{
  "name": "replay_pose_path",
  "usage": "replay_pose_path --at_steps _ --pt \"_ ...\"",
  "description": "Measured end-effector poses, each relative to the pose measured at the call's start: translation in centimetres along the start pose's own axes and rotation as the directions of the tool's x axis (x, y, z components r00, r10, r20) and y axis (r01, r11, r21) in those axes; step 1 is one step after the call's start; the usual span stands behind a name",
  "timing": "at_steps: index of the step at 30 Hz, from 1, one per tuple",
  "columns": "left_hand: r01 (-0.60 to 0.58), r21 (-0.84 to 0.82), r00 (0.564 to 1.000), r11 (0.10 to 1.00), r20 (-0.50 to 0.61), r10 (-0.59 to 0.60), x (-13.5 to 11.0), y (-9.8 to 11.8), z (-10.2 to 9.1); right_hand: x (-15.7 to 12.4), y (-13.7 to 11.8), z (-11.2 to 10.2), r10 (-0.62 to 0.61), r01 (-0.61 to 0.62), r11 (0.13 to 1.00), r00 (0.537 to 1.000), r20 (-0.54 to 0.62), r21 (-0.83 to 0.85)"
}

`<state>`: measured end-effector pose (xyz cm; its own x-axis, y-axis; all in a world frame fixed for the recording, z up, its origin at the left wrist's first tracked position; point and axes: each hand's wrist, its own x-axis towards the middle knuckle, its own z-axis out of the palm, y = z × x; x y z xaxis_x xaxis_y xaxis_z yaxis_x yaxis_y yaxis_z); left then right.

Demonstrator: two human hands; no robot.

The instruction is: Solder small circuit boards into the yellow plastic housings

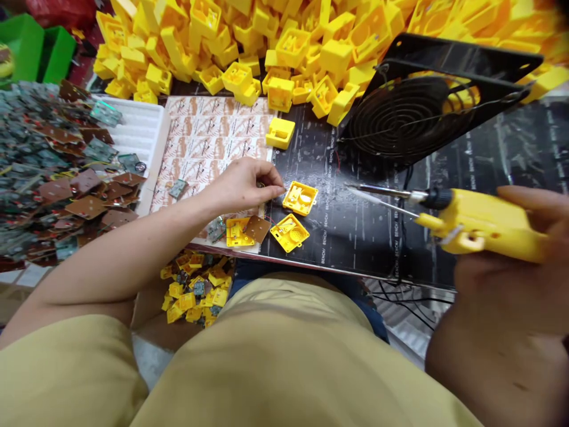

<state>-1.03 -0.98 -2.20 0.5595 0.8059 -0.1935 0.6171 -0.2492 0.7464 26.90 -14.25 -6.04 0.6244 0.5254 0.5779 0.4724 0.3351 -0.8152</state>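
My left hand point(245, 185) rests on the bench with its fingers pinched together at a small dark part, right beside an open yellow plastic case point(300, 197). A second open yellow case point(290, 232) lies just in front of it. My right hand point(528, 261) grips a yellow soldering gun point(478, 224), held above the black mat point(368, 225). Its metal tip point(355, 188) points left toward the cases, a short way off them. A yellow case with a brown circuit board point(242, 231) lies near my left wrist.
A large heap of yellow cases point(267, 41) fills the back of the bench. A black fan point(400, 115) leans at the back right. Circuit boards point(57, 172) are piled on the left beside a white tray point(137, 127). Finished yellow parts point(195, 287) lie below the bench edge.
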Motion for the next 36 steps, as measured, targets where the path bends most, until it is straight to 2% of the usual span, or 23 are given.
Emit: replay_pose_path --at_steps 3,5,9,13,17,21,23,25,29,34,36 --pt "-0.012 0.039 1.0 0.999 -0.005 0.012 -0.3 0.1 -0.2 -0.4 -0.8 1.0 0.002 0.001 0.999 0.998 -0.055 0.05" --pt "-0.021 0.065 1.0 0.998 -0.012 0.022 -0.4 0.1 -0.2 -0.8 -1.4 1.0 0.028 -0.029 0.997 0.999 0.023 0.065" --pt "-0.032 0.123 0.999 0.992 -0.033 0.037 -0.2 0.2 0.2 -1.2 -2.1 0.8 -0.001 -0.009 0.999 0.982 0.186 0.052" --pt "-0.061 0.22 0.996 0.973 -0.052 0.074 0.1 0.5 0.7 -1.2 -2.4 0.8 -0.037 0.016 0.997 0.964 0.263 0.08" --pt "-0.091 0.302 0.995 0.949 -0.021 0.102 0.2 0.6 0.8 -1.4 -2.2 0.8 -0.067 0.043 0.995 0.953 0.296 0.085" --pt "-0.093 0.28 0.992 0.956 -0.056 0.114 0.2 0.5 0.8 -1.8 -2.4 1.1 -0.151 0.141 0.988 0.956 0.25 0.055" --pt "-0.09 0.264 0.99 0.96 -0.078 0.115 0.4 0.4 0.9 -2.2 -2.7 1.3 -0.23 0.225 0.973 0.934 0.275 0.047" --pt "-0.083 0.264 0.992 0.961 -0.073 0.105 0.5 0.4 1.1 -2.6 -3.0 1.4 -0.274 0.28 0.959 0.886 0.374 0.04" --pt "-0.074 0.269 0.994 0.96 -0.052 0.091 0.6 0.6 1.3 -3.1 -3.4 1.2 -0.265 0.327 0.945 0.806 0.529 -0.025" --pt "-0.08 0.269 0.995 0.96 -0.043 0.095 0.6 0.6 1.2 -3.1 -3.8 1.5 -0.287 0.383 0.921 0.783 0.552 -0.065" --pt "-0.08 0.275 0.995 0.958 -0.041 0.094 0.6 0.5 1.2 -2.8 -3.9 1.8 -0.305 0.431 0.898 0.748 0.59 -0.083"
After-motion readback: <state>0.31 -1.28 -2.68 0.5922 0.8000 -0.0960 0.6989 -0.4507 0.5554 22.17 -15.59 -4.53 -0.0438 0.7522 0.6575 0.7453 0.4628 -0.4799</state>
